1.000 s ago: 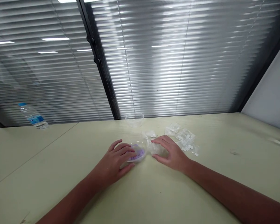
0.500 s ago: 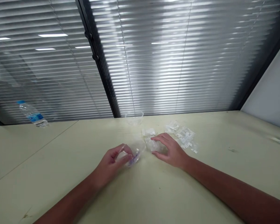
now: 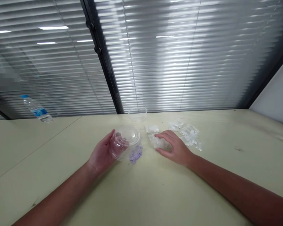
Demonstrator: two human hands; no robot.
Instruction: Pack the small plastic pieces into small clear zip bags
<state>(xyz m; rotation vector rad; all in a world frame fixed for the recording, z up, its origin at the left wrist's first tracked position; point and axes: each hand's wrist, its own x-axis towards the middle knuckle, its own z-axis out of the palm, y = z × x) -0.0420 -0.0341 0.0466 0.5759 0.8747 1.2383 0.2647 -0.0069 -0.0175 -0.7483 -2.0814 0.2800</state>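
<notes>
We had a clear round plastic tub (image 3: 124,142) in our left hand (image 3: 101,151), which was closed around its side and held it tilted just above the pale green table (image 3: 49,163), its ridged round face turned toward us. Through the clear plastic we could see the hand behind it. Just beside the tub, toward our right, lay a small heap of purple crumbs (image 3: 135,155) directly on the tabletop. Our right hand (image 3: 174,148) was open, not gripping, and rested with its fingertips (image 3: 158,136) on a crumpled clear plastic packet (image 3: 158,142). Just beyond that packet lay a flat white packet (image 3: 152,129), and to its right a loose scatter of small white pieces (image 3: 188,135) spread across the table. A clear plastic bowl (image 3: 138,115) stood near the far edge, between the two hands in our view. Well off to the left, a water bottle with a blue label (image 3: 36,112) lay near the window blinds (image 3: 169,56).
</notes>
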